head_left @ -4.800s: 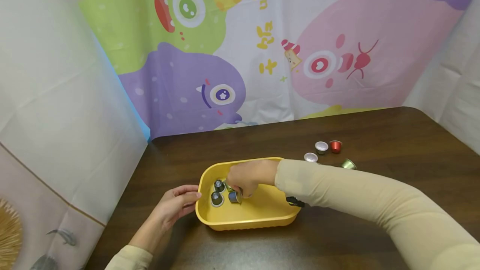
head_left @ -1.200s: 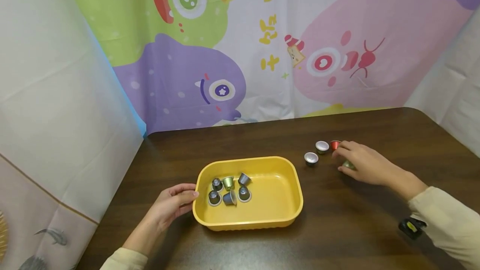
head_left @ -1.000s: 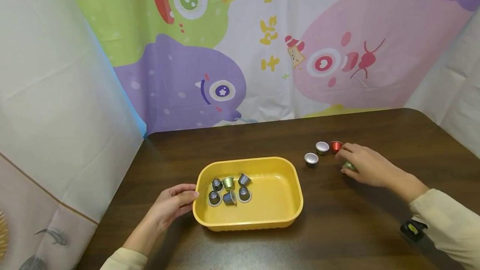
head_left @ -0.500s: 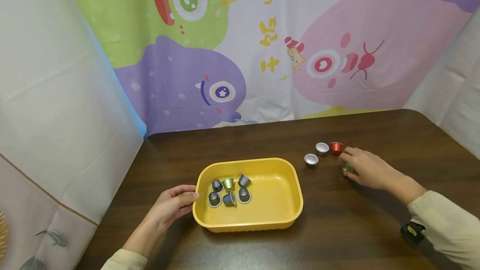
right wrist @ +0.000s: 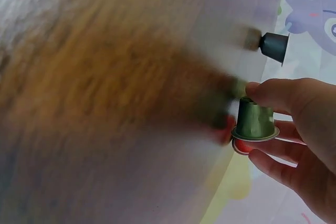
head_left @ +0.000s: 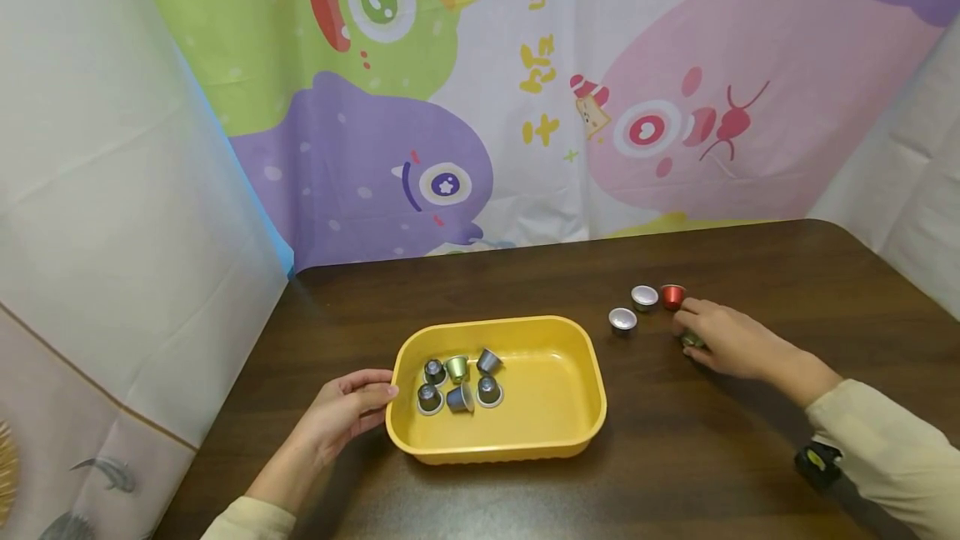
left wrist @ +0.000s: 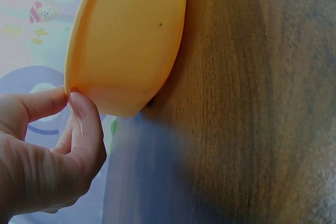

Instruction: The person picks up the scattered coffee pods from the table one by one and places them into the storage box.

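Observation:
My left hand [head_left: 341, 411] pinches the left rim of a yellow plastic tray [head_left: 517, 447] between thumb and fingers; the left wrist view shows the thumb [left wrist: 84, 111] against its wall. Inside, towards the left, lie several coffee capsules: dark ones [head_left: 490, 391], a green one [head_left: 457, 368], a blue one [head_left: 459, 397] and a grey one [head_left: 488, 361]. Farther right, my right hand [head_left: 731, 342] holds another green coffee capsule [right wrist: 254, 121] low over the table, thumb on its narrow end. Fingers partly cover this capsule in the head view.
Just beyond the right hand lies a red capsule [head_left: 672, 297]. Two capsules with silver lids up, one [head_left: 644, 298] behind the other [head_left: 622, 322], stand between it and the tray. A printed cloth [head_left: 525, 182] hangs along the back edge of the dark wooden table [head_left: 697, 457].
The right hand has left the tray for the green capsule at the right and has shifted slightly towards me with it. Two more capsules show in the tray. The left hand stays at the rim.

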